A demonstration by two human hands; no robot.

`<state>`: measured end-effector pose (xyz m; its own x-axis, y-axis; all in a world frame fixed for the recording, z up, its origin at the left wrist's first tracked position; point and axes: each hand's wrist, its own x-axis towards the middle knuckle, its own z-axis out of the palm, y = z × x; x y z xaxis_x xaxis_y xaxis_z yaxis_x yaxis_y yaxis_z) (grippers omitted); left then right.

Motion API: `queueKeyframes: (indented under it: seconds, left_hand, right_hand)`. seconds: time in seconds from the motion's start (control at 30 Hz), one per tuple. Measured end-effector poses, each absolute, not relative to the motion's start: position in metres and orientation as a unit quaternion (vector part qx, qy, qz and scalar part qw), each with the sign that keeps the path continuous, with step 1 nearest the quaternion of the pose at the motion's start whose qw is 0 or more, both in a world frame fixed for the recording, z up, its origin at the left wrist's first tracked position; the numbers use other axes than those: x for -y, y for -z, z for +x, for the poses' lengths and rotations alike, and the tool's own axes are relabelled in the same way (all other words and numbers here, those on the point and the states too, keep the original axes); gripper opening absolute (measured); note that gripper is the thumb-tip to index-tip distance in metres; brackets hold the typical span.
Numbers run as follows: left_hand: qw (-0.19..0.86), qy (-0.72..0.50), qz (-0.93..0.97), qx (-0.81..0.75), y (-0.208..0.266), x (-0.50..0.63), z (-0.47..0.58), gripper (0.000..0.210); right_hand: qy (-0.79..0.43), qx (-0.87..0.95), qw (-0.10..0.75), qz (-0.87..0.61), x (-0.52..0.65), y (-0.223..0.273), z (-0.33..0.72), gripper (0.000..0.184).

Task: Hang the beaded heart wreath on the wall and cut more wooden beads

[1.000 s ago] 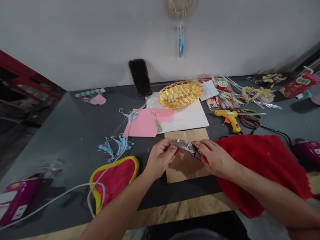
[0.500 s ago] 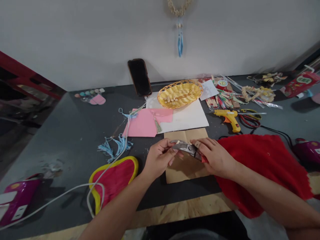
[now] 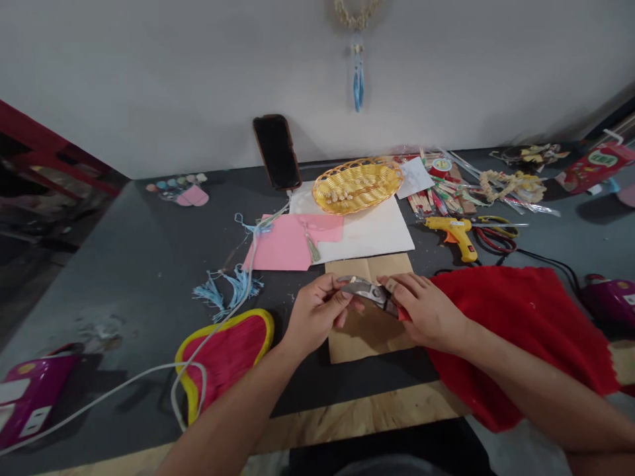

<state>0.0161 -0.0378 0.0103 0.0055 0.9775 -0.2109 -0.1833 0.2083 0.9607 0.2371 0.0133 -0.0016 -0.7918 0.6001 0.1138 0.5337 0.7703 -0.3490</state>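
Note:
My right hand (image 3: 429, 311) is wrapped round the red handles of a pair of pruning shears (image 3: 370, 291), whose grey blades point left. At the blade end, my left hand (image 3: 317, 309) is closed in a pinch. A small pale piece (image 3: 353, 281) shows between the blades, close to the left fingertips; what it is cannot be made out. Both hands are above a brown sheet of cardboard (image 3: 370, 340). A red cloth (image 3: 516, 330) lies under my right forearm. Near my left forearm is a pink pad with a yellow rim (image 3: 231, 354), crossed by a white cable (image 3: 133, 375).
Behind the hands are pink paper (image 3: 282, 248), a white board (image 3: 372, 235) and a yellow woven basket (image 3: 354, 192) holding small pale bits. A yellow glue gun (image 3: 454, 235) lies to the right. A phone (image 3: 278, 152) leans on the wall; blue tassels (image 3: 231, 291) lie left.
Almost nothing differs. The hands and shears keep their place, with only a slight shift of the whole view.

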Motion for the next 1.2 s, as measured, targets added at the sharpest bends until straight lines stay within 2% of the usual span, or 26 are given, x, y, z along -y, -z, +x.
queueKeyframes:
  seconds: [0.17,0.43,0.57,0.7,0.8,0.93,1.2]
  left_hand:
    - [0.646,-0.457,0.361,-0.494,-0.013,0.036,0.014,0.034]
    - [0.697,-0.436,0.324,-0.469,-0.02,0.035,0.014,0.038]
    - [0.676,-0.455,0.328,-0.478,-0.016,0.035,0.016,0.039]
    - [0.59,-0.475,0.384,-0.528,-0.013,0.036,0.019,0.035]
    - [0.557,-0.473,0.418,-0.54,-0.013,0.038,0.019,0.033]
    - [0.628,-0.461,0.381,-0.498,-0.016,0.037,0.016,0.033]
    - [0.755,-0.424,0.279,-0.415,-0.026,0.036,0.011,0.036]
  right_hand:
    - [-0.164,0.938,0.106,-0.285,-0.017,-0.002,0.24,0.068]
    - [-0.182,0.936,0.127,-0.274,-0.017,-0.001,0.24,0.063]
    - [-0.185,0.933,0.13,-0.28,-0.014,0.001,0.239,0.065]
    - [-0.176,0.928,0.106,-0.311,-0.014,0.001,0.237,0.059]
    - [-0.164,0.931,0.101,-0.311,-0.015,0.0,0.238,0.063]
    - [-0.165,0.939,0.1,-0.285,-0.017,-0.002,0.24,0.067]
    - [-0.189,0.941,0.134,-0.245,-0.019,0.001,0.242,0.063]
